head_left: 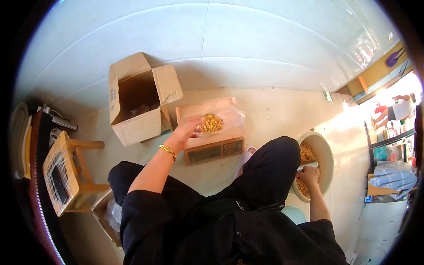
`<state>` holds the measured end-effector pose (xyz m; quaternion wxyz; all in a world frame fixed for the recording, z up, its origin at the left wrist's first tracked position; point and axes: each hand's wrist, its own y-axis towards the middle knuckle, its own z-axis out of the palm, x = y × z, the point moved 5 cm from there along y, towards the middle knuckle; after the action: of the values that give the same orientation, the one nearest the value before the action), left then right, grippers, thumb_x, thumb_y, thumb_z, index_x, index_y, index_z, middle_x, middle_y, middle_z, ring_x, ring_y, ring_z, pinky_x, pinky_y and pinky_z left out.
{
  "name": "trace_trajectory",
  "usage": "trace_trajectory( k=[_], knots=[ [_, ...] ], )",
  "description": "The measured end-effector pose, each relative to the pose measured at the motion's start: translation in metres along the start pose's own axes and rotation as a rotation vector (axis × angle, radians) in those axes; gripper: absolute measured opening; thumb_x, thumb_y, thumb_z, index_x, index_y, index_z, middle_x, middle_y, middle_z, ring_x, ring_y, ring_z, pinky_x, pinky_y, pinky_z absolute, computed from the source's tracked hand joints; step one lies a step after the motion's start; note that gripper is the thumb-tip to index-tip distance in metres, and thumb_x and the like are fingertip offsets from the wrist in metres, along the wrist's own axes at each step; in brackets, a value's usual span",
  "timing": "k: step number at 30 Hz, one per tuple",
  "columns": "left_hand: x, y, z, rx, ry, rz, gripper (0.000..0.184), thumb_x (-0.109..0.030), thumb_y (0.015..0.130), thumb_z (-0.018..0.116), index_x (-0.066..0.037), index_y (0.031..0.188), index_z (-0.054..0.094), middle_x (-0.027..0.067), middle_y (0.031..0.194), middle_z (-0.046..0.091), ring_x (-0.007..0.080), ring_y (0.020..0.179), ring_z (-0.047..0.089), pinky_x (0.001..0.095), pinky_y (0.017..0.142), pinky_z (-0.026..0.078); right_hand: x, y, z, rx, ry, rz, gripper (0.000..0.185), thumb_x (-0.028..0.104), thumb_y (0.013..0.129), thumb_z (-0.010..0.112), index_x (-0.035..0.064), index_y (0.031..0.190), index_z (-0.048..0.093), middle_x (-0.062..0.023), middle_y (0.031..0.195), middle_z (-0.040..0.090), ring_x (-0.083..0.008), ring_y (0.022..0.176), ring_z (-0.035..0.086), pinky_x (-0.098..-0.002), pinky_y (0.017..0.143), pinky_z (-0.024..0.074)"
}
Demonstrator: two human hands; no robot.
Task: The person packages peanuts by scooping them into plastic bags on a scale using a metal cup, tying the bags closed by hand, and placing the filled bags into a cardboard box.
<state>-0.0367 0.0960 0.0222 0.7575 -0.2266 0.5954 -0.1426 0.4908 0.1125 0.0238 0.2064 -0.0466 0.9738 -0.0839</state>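
Note:
A clear plastic bag (232, 120) with yellow kernels (212, 123) in it lies on an orange-topped scale (214, 152). At the bag's left edge is my left hand (190, 130), its fingers closed on the plastic. My right hand (309, 175) reaches into a round pale bucket (327, 154) of kernels (308, 152), closed on a light-coloured scoop (308, 165) that is partly hidden by the hand.
An open cardboard box (134, 128) stands left of the scale by the wall. A wooden stool (73, 172) with a dark phone-like object is at the left, near another box (102, 212). A pale green basin (293, 214) sits below the bucket. Another person (399, 110) is far right.

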Motion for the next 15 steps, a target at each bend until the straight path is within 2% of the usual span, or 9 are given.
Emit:
trace_trajectory(
  k=[2, 7, 9, 13, 15],
  knots=[
    [-0.002, 0.002, 0.002, 0.018, 0.006, 0.006, 0.046, -0.030, 0.088, 0.059, -0.004, 0.126, 0.052, 0.0018, 0.100, 0.057, 0.0121, 0.084, 0.053, 0.0287, 0.073, 0.044, -0.010, 0.001, -0.014, 0.146, 0.319, 0.134, 0.034, 0.043, 0.071, 0.066, 0.0102, 0.081, 0.072, -0.0143, 0.078, 0.068, -0.0295, 0.077, 0.065, -0.0405, 0.073, 0.0496],
    [0.003, 0.011, -0.003, 0.031, -0.002, 0.021, 0.048, -0.031, 0.088, 0.059, -0.004, 0.127, 0.051, 0.0009, 0.100, 0.056, 0.0113, 0.084, 0.053, 0.0277, 0.073, 0.043, -0.024, -0.014, 0.005, 0.247, 0.465, 0.266, 0.036, 0.043, 0.070, 0.069, 0.0080, 0.080, 0.072, -0.0136, 0.076, 0.067, -0.0275, 0.076, 0.065, -0.0389, 0.071, 0.0486],
    [0.001, 0.009, -0.002, 0.047, -0.014, 0.036, 0.049, -0.031, 0.088, 0.059, -0.004, 0.127, 0.051, 0.0007, 0.100, 0.056, 0.0110, 0.084, 0.053, 0.0270, 0.072, 0.043, -0.023, -0.023, -0.001, 0.142, 0.550, 0.268, 0.039, 0.042, 0.070, 0.068, 0.0057, 0.083, 0.072, -0.0154, 0.080, 0.068, -0.0279, 0.079, 0.065, -0.0388, 0.074, 0.0484],
    [0.000, 0.011, 0.002, 0.025, 0.013, 0.000, 0.048, -0.030, 0.088, 0.059, -0.004, 0.128, 0.050, 0.0005, 0.099, 0.057, 0.0103, 0.083, 0.053, 0.0253, 0.071, 0.044, -0.020, -0.036, -0.003, 0.119, 0.719, 0.367, 0.039, 0.040, 0.071, 0.069, 0.0050, 0.087, 0.072, -0.0142, 0.081, 0.068, -0.0247, 0.078, 0.065, -0.0374, 0.075, 0.0482],
    [0.002, 0.013, 0.002, 0.023, 0.017, -0.005, 0.047, -0.029, 0.089, 0.059, -0.005, 0.128, 0.050, 0.0005, 0.098, 0.057, 0.0102, 0.082, 0.053, 0.0250, 0.070, 0.044, -0.020, -0.035, 0.006, 0.011, 0.895, 0.330, 0.035, 0.035, 0.075, 0.068, 0.0006, 0.079, 0.070, -0.0104, 0.073, 0.067, -0.0188, 0.068, 0.061, -0.0333, 0.064, 0.0466]
  ],
)
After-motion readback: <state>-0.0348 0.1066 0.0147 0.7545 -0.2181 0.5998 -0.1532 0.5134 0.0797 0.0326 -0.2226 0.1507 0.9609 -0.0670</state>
